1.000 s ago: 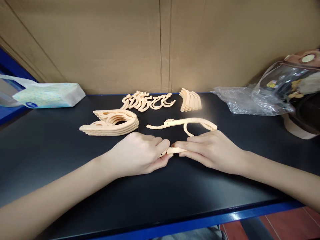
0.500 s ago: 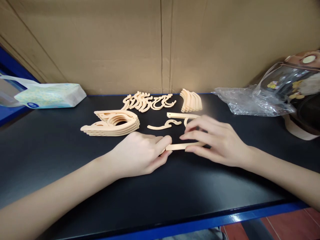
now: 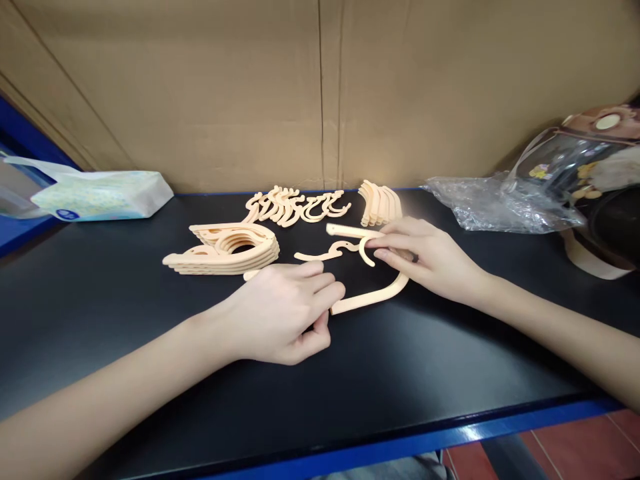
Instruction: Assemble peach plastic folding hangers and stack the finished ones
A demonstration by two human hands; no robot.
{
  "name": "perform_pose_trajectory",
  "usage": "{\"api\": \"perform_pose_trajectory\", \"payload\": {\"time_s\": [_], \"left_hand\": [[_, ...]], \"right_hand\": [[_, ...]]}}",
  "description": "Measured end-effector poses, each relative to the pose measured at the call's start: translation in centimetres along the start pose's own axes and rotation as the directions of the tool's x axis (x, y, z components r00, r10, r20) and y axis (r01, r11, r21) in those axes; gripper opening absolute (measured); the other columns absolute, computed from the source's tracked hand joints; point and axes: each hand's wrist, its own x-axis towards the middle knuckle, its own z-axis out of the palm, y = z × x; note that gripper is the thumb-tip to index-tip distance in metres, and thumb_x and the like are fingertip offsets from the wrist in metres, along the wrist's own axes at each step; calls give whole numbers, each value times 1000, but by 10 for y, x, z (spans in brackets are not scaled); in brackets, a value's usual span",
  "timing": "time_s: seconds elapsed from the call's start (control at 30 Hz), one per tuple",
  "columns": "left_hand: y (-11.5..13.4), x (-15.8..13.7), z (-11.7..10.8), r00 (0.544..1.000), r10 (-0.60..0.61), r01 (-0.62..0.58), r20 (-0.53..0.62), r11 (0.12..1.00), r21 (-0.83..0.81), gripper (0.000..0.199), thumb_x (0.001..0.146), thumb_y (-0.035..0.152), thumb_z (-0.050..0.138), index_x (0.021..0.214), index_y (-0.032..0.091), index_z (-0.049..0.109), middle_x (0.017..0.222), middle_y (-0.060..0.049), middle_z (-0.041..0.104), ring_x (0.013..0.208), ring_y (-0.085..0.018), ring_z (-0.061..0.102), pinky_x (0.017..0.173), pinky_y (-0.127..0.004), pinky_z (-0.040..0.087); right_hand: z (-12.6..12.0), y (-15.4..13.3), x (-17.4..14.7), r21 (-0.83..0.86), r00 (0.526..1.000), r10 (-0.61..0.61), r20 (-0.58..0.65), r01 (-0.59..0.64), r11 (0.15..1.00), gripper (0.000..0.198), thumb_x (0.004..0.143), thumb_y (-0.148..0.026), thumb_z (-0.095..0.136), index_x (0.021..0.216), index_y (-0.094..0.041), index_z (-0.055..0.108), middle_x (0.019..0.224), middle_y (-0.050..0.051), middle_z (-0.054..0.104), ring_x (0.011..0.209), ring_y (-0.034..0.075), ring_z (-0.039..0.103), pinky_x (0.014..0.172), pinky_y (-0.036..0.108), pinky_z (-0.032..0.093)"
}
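Observation:
Partly assembled in the middle is a beige plastic folding hanger [image 3: 373, 298], with a curved hook [image 3: 365, 252] and an upper arm [image 3: 345, 231]. My right hand [image 3: 425, 250] pinches it at the hook and upper arm. My left hand [image 3: 287, 310] is curled closed beside the free end of the lower arm; a beige tip [image 3: 251, 274] pokes out behind the knuckles, apparently from a piece in its grasp, mostly hidden. A loose hook piece [image 3: 320, 255] lies just beyond both hands.
Left of the hands is a stack of folded hangers [image 3: 225, 257]. Behind lie loose hooks [image 3: 280, 205] and a row of curved arm pieces [image 3: 381, 203]. A tissue pack [image 3: 105, 195] sits at left; a crumpled plastic bag [image 3: 495, 203] and a clear-sided bag [image 3: 575, 167] at right.
My right hand has moved up and back, from the lower arm to the hook and upper arm. The lower arm has swung, its left end now nearer me. My left hand has shifted slightly.

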Motion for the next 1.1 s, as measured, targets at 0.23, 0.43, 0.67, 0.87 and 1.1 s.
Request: {"api": "perform_pose_trajectory", "payload": {"time_s": [0.23, 0.43, 0.67, 0.87, 1.1], "left_hand": [[-8, 0, 4, 999, -25, 28, -43, 998, 65, 29, 87, 5, 40, 105, 14, 61, 127, -13, 57, 123, -30, 45, 105, -50, 34], [-15, -6, 15, 976, -215, 216, 23, 976, -33, 43, 88, -1, 36, 115, 21, 61, 146, -14, 38, 115, -27, 53, 90, -44, 49], [-14, -5, 16, 975, -217, 221, 42, 953, -209, 32, 95, 10, 33, 107, 17, 61, 138, -10, 47, 118, -24, 52, 96, -40, 47], [-8, -3, 8, 973, -218, 230, 74, 919, -320, 25, 90, 12, 37, 97, 17, 60, 131, -10, 53, 121, -24, 50, 100, -39, 43], [-7, 0, 6, 986, -161, 168, 47, 936, -311, 11, 91, 25, 53, 99, 19, 49, 115, -6, 60, 104, -21, 57, 83, -33, 45]], "right_hand": [[-2, 6, 1, -123, 997, 78, -8, -78, 989, 28, 95, -22, 45, 111, -20, 68, 97, 7, 66, 89, 21, 60, 79, 36, 45], [-3, 7, 1, -290, 997, 82, -2, -79, 954, 31, 95, -23, 42, 110, -20, 69, 93, 8, 67, 83, 21, 59, 74, 35, 42], [-4, 6, 2, -399, 994, 101, 45, -75, 914, 27, 93, -24, 45, 102, -20, 70, 84, 6, 66, 77, 21, 59, 71, 33, 37], [-4, 2, 3, -476, 994, 99, 54, -61, 877, 22, 93, -25, 48, 99, -19, 69, 81, 5, 65, 76, 20, 58, 71, 33, 35], [-1, 2, 1, -494, 996, 68, 61, -29, 869, 23, 95, -23, 45, 103, -19, 66, 88, 5, 67, 80, 21, 60, 71, 33, 36]]}}
